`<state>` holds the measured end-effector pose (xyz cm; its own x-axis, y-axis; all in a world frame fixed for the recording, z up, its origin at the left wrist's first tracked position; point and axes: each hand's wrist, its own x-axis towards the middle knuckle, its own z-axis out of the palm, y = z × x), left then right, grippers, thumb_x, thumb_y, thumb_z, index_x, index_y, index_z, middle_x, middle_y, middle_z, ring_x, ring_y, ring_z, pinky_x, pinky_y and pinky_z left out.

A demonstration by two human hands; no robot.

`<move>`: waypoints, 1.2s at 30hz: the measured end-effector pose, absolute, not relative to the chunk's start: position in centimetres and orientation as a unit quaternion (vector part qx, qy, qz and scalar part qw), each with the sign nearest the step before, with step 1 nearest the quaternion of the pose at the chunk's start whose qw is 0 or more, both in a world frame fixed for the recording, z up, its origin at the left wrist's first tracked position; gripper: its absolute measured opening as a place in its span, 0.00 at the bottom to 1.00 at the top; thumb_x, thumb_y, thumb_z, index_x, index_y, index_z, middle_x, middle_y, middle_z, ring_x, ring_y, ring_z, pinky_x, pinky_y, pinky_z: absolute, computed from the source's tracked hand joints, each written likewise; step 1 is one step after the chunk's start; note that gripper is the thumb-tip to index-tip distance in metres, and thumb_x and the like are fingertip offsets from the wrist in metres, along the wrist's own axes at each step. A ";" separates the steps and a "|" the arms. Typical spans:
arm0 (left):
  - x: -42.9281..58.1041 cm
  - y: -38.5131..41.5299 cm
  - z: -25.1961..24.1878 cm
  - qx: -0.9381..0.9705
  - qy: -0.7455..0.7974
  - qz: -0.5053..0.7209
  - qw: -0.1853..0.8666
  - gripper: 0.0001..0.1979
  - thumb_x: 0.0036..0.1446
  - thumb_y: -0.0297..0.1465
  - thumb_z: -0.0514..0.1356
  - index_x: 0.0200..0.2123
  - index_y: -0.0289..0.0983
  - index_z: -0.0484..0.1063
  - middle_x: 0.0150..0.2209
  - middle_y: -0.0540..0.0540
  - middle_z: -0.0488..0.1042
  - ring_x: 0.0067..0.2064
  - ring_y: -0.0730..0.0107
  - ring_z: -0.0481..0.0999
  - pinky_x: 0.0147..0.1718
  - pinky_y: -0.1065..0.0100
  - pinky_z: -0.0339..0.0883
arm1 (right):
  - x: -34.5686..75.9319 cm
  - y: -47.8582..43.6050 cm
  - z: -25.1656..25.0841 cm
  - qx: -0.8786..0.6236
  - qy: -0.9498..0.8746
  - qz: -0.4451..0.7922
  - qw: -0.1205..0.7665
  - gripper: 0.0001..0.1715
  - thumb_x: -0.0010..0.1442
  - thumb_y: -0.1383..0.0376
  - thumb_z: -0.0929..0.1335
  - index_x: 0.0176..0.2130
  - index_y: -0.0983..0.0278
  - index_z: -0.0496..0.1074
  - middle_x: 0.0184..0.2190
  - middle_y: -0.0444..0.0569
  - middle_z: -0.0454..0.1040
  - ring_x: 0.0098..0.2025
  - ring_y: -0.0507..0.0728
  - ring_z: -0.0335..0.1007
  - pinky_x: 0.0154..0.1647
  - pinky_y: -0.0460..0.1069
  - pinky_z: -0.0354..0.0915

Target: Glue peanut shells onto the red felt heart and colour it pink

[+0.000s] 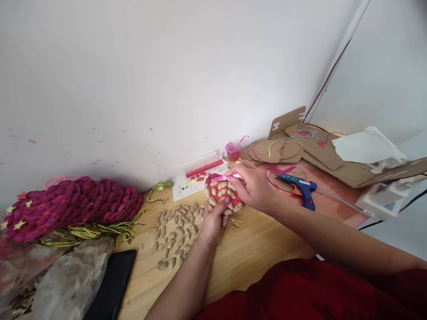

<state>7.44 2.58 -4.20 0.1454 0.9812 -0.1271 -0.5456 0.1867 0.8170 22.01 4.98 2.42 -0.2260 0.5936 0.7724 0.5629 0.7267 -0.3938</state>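
My left hand grips the lower edge of a red piece covered with peanuts, its thumb on the front. Held over the upper part of this piece is a small paintbrush with pink paint, pinched in my right hand. Some peanuts along the top edge are painted magenta; the others are bare tan. Loose unpainted peanuts lie on the wooden table to the left. Behind the piece stands a plastic cup of magenta paint.
A stack of painted peanut pieces with yarn sits at left, near a plastic bag and a black tablet-like slab. On the right are a blue glue gun, cardboard hearts and cardboard sheets. White paper with small stars lies behind.
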 end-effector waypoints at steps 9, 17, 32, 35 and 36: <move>7.3 2.5 -4.2 0.320 0.351 0.552 0.685 0.23 0.41 0.38 0.74 0.22 0.36 0.62 0.15 0.59 0.59 0.14 0.87 0.47 0.13 0.77 0.37 | 22.0 5.6 3.2 -0.389 -0.797 0.006 0.463 0.06 0.67 0.69 0.65 0.38 0.64 0.72 0.32 0.50 0.74 0.39 0.60 0.68 0.43 0.54 0.63; 7.3 2.5 -4.2 0.329 0.352 0.548 0.683 0.22 0.43 0.39 0.73 0.21 0.36 0.62 0.15 0.59 0.59 0.13 0.87 0.48 0.14 0.77 0.37 | 21.5 5.1 3.0 -0.366 -0.821 -0.035 0.436 0.05 0.67 0.69 0.64 0.38 0.63 0.70 0.32 0.50 0.75 0.39 0.61 0.66 0.43 0.55 0.61; 7.2 2.6 -4.3 0.340 0.349 0.544 0.683 0.21 0.44 0.39 0.73 0.22 0.35 0.64 0.15 0.58 0.60 0.13 0.87 0.48 0.13 0.76 0.37 | 21.3 4.5 2.7 -0.357 -0.821 0.000 0.446 0.06 0.67 0.69 0.64 0.39 0.62 0.70 0.32 0.50 0.76 0.39 0.60 0.67 0.43 0.55 0.63; 7.2 2.5 -4.3 0.341 0.350 0.542 0.684 0.23 0.45 0.39 0.73 0.20 0.36 0.61 0.14 0.59 0.58 0.13 0.87 0.47 0.14 0.75 0.36 | 21.8 4.9 3.2 -0.373 -0.808 -0.006 0.455 0.06 0.68 0.69 0.64 0.38 0.62 0.70 0.32 0.51 0.74 0.39 0.60 0.67 0.43 0.55 0.63; 7.2 2.5 -4.3 0.341 0.351 0.541 0.684 0.23 0.45 0.39 0.73 0.19 0.36 0.60 0.14 0.59 0.57 0.13 0.87 0.47 0.14 0.75 0.36 | 21.9 4.9 3.3 -0.378 -0.803 -0.008 0.460 0.06 0.68 0.68 0.64 0.38 0.62 0.70 0.32 0.51 0.74 0.39 0.60 0.67 0.42 0.55 0.63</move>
<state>7.24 2.48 -4.34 0.1679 0.9796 -0.1106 -0.5017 0.1815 0.8458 21.90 4.92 3.32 -0.2897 0.6007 0.7452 0.6148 0.7135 -0.3361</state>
